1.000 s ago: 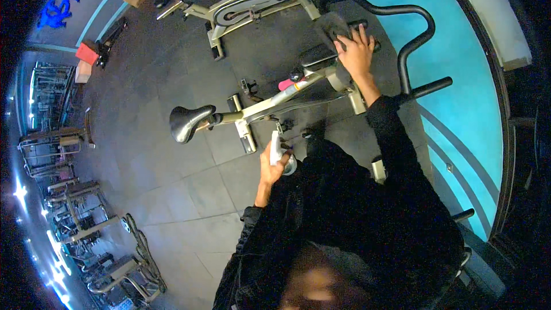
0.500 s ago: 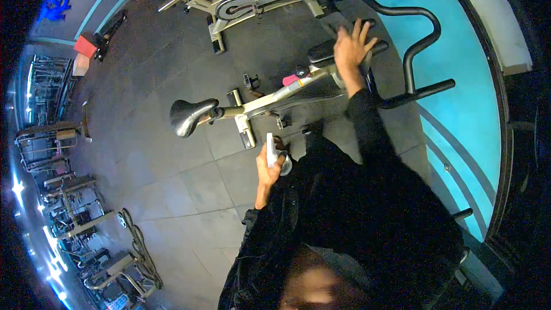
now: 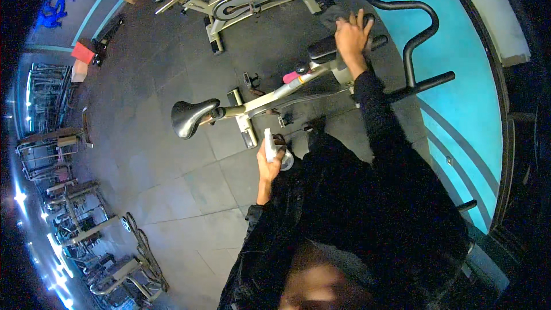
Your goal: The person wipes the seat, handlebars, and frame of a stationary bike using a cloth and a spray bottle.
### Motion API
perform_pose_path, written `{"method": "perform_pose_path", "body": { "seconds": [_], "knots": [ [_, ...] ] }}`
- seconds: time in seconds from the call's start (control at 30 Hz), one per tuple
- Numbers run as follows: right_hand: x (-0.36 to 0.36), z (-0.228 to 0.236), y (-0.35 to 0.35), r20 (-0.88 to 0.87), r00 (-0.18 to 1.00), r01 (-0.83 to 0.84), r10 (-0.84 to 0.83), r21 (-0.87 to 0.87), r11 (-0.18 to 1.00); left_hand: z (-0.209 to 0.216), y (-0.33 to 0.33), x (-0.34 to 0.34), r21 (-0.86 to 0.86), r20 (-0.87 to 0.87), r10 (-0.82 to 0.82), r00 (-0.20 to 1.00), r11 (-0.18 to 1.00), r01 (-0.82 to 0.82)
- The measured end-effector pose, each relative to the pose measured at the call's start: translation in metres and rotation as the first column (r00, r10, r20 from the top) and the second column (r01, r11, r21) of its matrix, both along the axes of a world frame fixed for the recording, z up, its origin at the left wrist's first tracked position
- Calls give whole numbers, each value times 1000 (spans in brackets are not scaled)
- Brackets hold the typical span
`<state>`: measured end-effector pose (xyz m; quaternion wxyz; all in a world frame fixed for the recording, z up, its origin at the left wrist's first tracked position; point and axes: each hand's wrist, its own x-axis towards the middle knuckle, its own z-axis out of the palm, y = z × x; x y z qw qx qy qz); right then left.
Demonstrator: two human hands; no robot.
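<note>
Left hand (image 3: pixel 270 161) grips a white spray bottle (image 3: pixel 268 146), held near the body. Exercise bike (image 3: pixel 265 102) stands beyond, its saddle (image 3: pixel 192 119) untouched at present. Right hand (image 3: pixel 352 37), fingers spread, over the handlebar (image 3: pixel 379 41), apparently on dark cloth (image 3: pixel 332 17). Judged under way there; completion unconfirmed.

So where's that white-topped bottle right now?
In the head view, the white-topped bottle is near centre, in the person's left hand, just lower in frame than the nearer pedal of the exercise bike.

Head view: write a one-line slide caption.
Left hand holding a white-topped bottle, right hand at the front of an exercise bike.
</note>
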<state>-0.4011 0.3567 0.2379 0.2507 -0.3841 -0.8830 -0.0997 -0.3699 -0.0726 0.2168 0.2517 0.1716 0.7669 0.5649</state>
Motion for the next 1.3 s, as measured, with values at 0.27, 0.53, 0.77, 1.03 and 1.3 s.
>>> {"method": "perform_pose_path", "body": {
  "seconds": [0.27,0.53,0.77,1.03,1.3],
  "knots": [
    [-4,-24,-39,-173,793,-605,585,-113,788,-23,-6,8,39,60,-14,998,999,12],
    [19,14,1,30,994,-93,105,-257,962,-5,-5,10,12,75,166,983,986,-168],
    [5,-39,-77,-168,823,-568,543,-194,800,-13,2,13,-75,44,36,998,997,-33],
    [33,-5,-29,-157,938,-320,308,-55,946,-15,4,12,27,71,52,996,998,-54],
    [-8,-106,-157,-394,795,-579,461,-720,383,-18,8,20,-37,67,-6,998,999,8]
  ]
}}
